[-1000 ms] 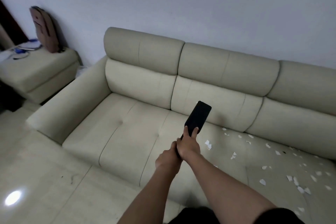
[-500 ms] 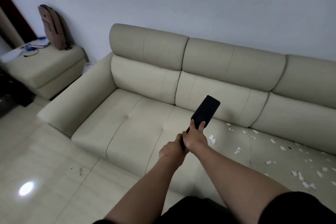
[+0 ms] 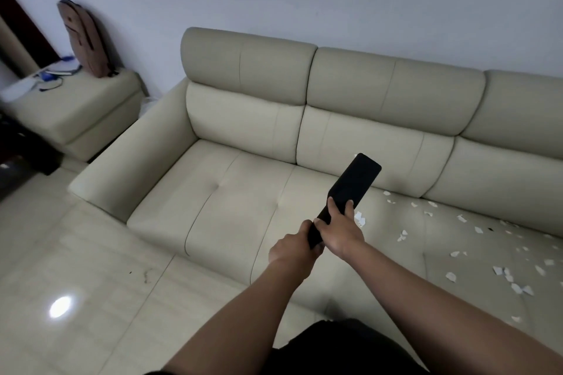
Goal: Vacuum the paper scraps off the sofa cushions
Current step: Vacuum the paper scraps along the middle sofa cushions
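A cream leather sofa (image 3: 243,192) fills the middle of the head view. Several white paper scraps (image 3: 475,231) lie scattered over its middle and right seat cushions. I hold a flat black handheld vacuum (image 3: 353,184) out over the seat, its wide end pointing up and away toward the backrest. My right hand (image 3: 341,230) grips its body just below the wide end. My left hand (image 3: 294,248) grips the narrow lower end behind it. The nearest scrap (image 3: 360,218) lies just right of my right hand.
A cream ottoman (image 3: 73,109) stands at the far left with a brown backpack (image 3: 83,39) leaning on the wall and small items on top. Glossy tiled floor (image 3: 76,298) lies in front of the sofa. The left seat cushion has no scraps.
The view has shifted so the sofa and ottoman sit further right and lower in frame. Both hands stay on the black vacuum, held in much the same pose over the seat.
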